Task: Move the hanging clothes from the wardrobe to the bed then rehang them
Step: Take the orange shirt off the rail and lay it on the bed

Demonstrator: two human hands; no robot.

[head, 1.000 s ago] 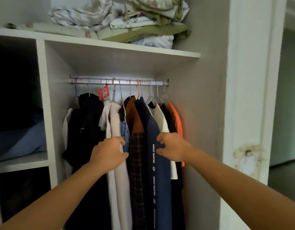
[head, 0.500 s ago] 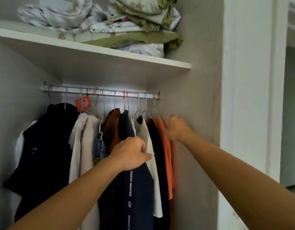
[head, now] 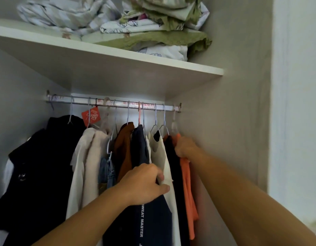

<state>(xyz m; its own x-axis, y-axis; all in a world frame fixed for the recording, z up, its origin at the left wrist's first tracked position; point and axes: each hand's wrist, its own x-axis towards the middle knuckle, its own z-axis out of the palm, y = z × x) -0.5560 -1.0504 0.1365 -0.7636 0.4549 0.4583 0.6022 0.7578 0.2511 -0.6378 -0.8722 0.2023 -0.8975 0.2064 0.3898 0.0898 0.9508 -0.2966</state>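
Progress, as I read it: nothing off the rail yet. Every hanger hook I can count sits on the rail (head: 114, 103) running across mid-frame, so the whole job remains: lift off, carry to the bed, bring back, rehang. No bed in view.

The hanging clothes (head: 118, 157) fill the lower centre and lower left, packed tight under the rail. From frame left: a bulky black coat (head: 47, 157), a cream top (head: 86, 157), denim, a rust-brown piece, the navy garment (head: 148, 219) with white lettering, a pale sleeveless top (head: 160, 157), a dark piece, then the orange shirt (head: 187, 183) hard against the wardrobe's right wall. A red tag (head: 90, 116) dangles among the hooks. Fabrics look soft, limp, overlapping.

My left hand (head: 144, 183), lower centre, is curled round a fold where the navy garment meets the pale top, pinching cloth. My right hand (head: 184, 147), right of centre, is at the orange shirt's shoulder; fingers are buried in fabric, so I cannot tell whether it grips.

Folded bedding (head: 153, 23) is piled on the shelf (head: 118, 68) at upper frame.
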